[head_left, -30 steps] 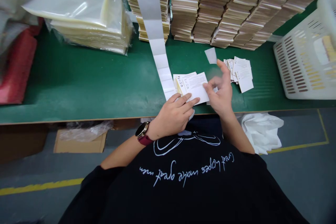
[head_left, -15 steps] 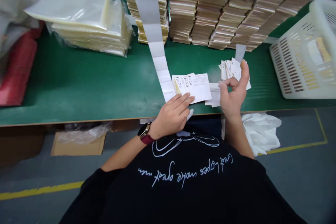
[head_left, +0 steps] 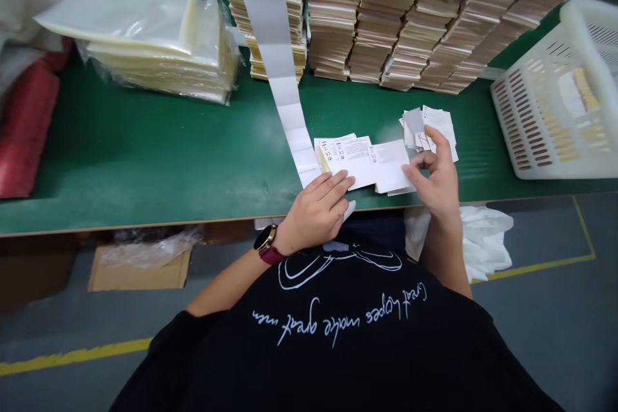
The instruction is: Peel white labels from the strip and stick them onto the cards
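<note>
My left hand [head_left: 318, 206] lies with its fingers stretched out flat on the lower edge of an overlapping row of white printed cards [head_left: 355, 158]. To the right of that row, another white card [head_left: 390, 164] rests on a small pile, with my right thumb touching its right edge. A small translucent grey label [head_left: 414, 120] clings to the raised index fingertip of my right hand [head_left: 437, 177], whose other fingers are curled. Behind that label, a loose spread of white cards [head_left: 440, 123] lies on the green table. Left of the row hangs a long white label strip [head_left: 290, 103], its end near my left fingers.
Tall stacks of cards [head_left: 333, 32] line the back of the green table [head_left: 159, 161]. A pile of clear plastic bags [head_left: 159, 58] sits at the left, beside a red bundle [head_left: 29, 122]. At the right stands a white slotted basket [head_left: 531, 103].
My right hand has turned and lowered, carrying the label left on its fingertip. The top card of the row has shifted right onto the small pile. My left hand has stayed put.
</note>
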`<move>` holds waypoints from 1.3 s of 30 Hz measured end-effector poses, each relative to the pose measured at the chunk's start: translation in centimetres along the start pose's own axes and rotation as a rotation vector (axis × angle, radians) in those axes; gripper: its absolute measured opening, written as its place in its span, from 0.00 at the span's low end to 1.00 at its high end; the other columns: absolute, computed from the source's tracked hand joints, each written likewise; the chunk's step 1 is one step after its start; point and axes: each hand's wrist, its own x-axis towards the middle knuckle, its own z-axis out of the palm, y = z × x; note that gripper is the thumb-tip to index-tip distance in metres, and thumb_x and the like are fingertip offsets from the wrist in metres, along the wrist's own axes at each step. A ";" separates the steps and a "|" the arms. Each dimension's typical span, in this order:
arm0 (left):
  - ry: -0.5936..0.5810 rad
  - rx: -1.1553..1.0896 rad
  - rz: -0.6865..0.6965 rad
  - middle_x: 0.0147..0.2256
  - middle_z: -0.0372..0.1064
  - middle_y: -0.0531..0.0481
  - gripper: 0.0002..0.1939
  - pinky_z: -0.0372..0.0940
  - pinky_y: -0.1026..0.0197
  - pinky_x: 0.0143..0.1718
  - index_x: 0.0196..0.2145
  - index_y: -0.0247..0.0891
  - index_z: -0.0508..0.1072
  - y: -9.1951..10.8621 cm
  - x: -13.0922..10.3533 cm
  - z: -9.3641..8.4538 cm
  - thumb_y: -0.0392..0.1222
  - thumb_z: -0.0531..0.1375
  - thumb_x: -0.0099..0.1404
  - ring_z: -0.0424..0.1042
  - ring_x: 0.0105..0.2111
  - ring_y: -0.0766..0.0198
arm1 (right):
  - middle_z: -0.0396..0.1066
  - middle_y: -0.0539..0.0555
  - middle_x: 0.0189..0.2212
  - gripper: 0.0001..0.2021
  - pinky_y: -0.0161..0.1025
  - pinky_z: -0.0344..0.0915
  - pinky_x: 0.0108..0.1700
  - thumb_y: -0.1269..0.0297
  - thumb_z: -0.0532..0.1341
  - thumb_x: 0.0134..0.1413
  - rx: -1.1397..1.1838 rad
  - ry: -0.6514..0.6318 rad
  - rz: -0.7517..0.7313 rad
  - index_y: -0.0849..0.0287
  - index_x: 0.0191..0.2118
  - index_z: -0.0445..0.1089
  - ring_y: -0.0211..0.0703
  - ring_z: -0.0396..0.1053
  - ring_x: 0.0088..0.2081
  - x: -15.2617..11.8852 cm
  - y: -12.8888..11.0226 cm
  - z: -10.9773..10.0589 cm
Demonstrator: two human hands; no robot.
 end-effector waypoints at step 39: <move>0.223 -0.274 -0.128 0.40 0.73 0.47 0.06 0.69 0.49 0.47 0.31 0.38 0.66 -1.0 -0.4 -0.3 0.30 0.53 0.61 0.70 0.49 0.57 | 0.73 0.52 0.34 0.26 0.54 0.64 0.47 0.58 0.59 0.56 -0.235 -0.113 0.009 0.50 0.61 0.59 0.49 0.68 0.37 0.4 -1.7 0.6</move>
